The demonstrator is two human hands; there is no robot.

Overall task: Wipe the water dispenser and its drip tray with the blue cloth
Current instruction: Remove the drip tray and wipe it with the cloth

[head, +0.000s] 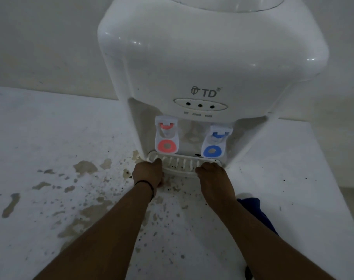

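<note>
Drip tray: the white slotted drip tray (183,165) sits at the foot of the water dispenser, under the two taps, its front edge sticking out towards the person.
Left hand: the left hand (148,175) grips the tray's left end, thumb on the grille and fingers curled under the rim; a dark band circles the wrist.
Right hand: the right hand (213,178) grips the tray's right end, fingers curled over its front corner.
Water dispenser: the white water dispenser (204,63) stands upright on the tabletop against the wall, marked "TD", with three small dark lamps on an oval panel.
Taps: a red tap (166,137) on the left, a blue tap (215,142) on the right, both above the tray.
Blue cloth: the blue cloth (255,211) lies bunched on the tabletop, near the person, partly hidden behind the right forearm; neither hand touches it.
Tabletop: the white tabletop (40,138) shows brownish stains and dark specks in front and to the left of the dispenser.
</note>
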